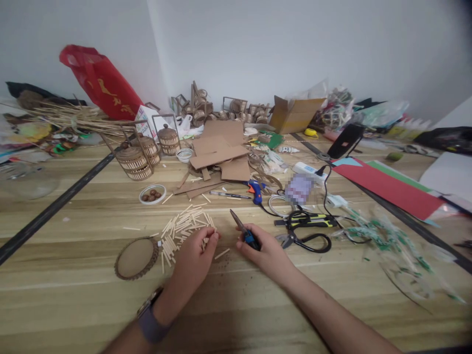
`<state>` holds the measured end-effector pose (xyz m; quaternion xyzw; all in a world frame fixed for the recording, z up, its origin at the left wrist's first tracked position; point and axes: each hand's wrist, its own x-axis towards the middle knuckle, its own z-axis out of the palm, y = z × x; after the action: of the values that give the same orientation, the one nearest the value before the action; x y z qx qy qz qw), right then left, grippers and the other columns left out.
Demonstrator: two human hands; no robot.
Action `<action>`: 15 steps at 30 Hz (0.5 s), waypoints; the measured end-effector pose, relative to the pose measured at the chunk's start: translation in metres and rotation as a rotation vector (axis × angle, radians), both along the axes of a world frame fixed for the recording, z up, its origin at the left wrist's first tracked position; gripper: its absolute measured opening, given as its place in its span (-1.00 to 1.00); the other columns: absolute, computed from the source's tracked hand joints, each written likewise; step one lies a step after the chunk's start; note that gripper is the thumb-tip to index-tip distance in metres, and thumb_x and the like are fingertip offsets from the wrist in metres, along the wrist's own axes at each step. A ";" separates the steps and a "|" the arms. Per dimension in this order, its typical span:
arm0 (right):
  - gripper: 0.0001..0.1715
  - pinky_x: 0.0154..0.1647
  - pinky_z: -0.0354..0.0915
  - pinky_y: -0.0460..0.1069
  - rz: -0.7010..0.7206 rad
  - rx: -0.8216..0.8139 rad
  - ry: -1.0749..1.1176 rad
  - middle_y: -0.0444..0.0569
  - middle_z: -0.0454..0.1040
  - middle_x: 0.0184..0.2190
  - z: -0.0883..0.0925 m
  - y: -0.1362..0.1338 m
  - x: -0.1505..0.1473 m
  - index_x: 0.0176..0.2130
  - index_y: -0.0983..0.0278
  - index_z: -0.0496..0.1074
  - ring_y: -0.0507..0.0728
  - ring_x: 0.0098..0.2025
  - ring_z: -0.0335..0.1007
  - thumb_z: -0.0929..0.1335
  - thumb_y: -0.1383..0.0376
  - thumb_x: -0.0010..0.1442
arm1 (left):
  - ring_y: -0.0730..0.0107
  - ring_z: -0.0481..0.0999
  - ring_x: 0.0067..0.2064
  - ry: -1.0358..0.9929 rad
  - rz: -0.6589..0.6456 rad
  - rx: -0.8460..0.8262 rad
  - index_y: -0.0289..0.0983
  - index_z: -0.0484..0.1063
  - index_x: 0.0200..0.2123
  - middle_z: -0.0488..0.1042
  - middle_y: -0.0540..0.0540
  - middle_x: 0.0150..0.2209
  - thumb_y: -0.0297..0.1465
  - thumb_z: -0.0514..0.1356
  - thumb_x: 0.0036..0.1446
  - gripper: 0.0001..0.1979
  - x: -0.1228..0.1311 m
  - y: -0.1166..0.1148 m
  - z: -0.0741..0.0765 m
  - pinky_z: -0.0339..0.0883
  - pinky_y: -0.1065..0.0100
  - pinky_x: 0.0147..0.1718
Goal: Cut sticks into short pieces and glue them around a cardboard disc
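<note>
My right hand (263,248) is wrapped round the blue-and-black handle of a knife (239,222), its dark pointed blade slanting up and to the left. Across a small gap, my left hand (197,250) has thumb and fingertips pinched together; what they hold is too small to make out. Beyond and beside that hand lies a loose pile of short pale wooden sticks (184,221). One single stick (222,253) rests between the hands, near some dark crumbs. Left of the pile lies a round brown disc (135,258) with a scalloped rim.
Black-handled scissors (313,242) and a yellow-black cutter (317,220) lie to the right. Further back are a blue glue gun (255,192), a pen (230,195), cardboard pieces (217,157) and a white dish (162,196) of brown balls. Small lidded baskets (134,164) stand at the left.
</note>
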<state>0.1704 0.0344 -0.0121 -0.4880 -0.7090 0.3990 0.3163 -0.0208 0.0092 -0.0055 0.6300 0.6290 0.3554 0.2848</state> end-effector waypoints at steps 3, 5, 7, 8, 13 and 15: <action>-0.76 -0.30 0.24 -0.05 -0.025 0.070 -0.076 -0.13 0.42 -0.41 0.002 0.004 0.005 -0.21 0.26 0.40 0.08 -0.35 0.33 0.31 0.18 0.15 | 0.17 0.55 -0.21 0.060 -0.072 0.049 -0.25 0.47 -0.28 0.59 -0.12 -0.29 -0.24 0.00 0.25 -0.70 0.002 -0.002 -0.004 0.36 0.22 -0.23; -0.74 -0.29 0.25 -0.05 -0.044 0.085 -0.112 -0.12 0.43 -0.40 0.003 0.006 0.008 -0.19 0.27 0.40 0.09 -0.34 0.34 0.31 0.17 0.15 | 0.18 0.55 -0.23 0.140 -0.149 0.118 -0.26 0.47 -0.28 0.59 -0.12 -0.31 -0.29 0.00 0.28 -0.72 0.004 -0.004 -0.007 0.37 0.23 -0.24; -0.69 -0.28 0.26 -0.04 -0.061 0.076 -0.135 -0.10 0.45 -0.38 0.005 0.009 0.011 -0.16 0.27 0.40 0.11 -0.32 0.36 0.30 0.15 0.15 | 0.20 0.55 -0.25 0.226 -0.259 0.212 -0.27 0.48 -0.27 0.58 -0.12 -0.32 -0.35 0.01 0.29 -0.74 0.006 -0.006 -0.010 0.39 0.23 -0.24; -0.67 -0.28 0.27 -0.04 -0.070 0.068 -0.145 -0.08 0.46 -0.37 0.006 0.010 0.012 -0.15 0.28 0.41 0.12 -0.31 0.37 0.30 0.14 0.15 | 0.22 0.55 -0.25 0.263 -0.326 0.261 -0.27 0.48 -0.27 0.59 -0.12 -0.32 -0.38 0.01 0.30 -0.75 0.008 -0.007 -0.012 0.40 0.23 -0.23; -0.63 -0.18 0.31 -0.01 -0.063 0.043 -0.165 -0.03 0.53 -0.27 0.010 0.018 0.022 -0.11 0.28 0.42 0.16 -0.22 0.43 0.28 0.13 0.15 | 0.24 0.51 0.03 0.400 -0.590 0.424 -0.31 0.48 -0.19 0.57 -0.17 -0.04 -0.48 0.00 0.32 -0.76 0.016 -0.010 -0.018 0.37 0.22 0.05; -0.62 -0.14 0.31 0.01 -0.065 0.036 -0.163 -0.02 0.55 -0.22 0.009 0.022 0.026 -0.09 0.27 0.41 0.17 -0.17 0.44 0.27 0.14 0.16 | 0.20 0.45 0.13 0.505 -0.664 0.436 -0.33 0.48 -0.16 0.51 -0.20 0.07 -0.52 0.02 0.29 -0.77 0.020 -0.011 -0.020 0.32 0.18 0.13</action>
<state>0.1961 0.0560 -0.0026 -0.5357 -0.7233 0.3347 0.2789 -0.0010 -0.0017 -0.0256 0.9090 0.3538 0.2044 0.0820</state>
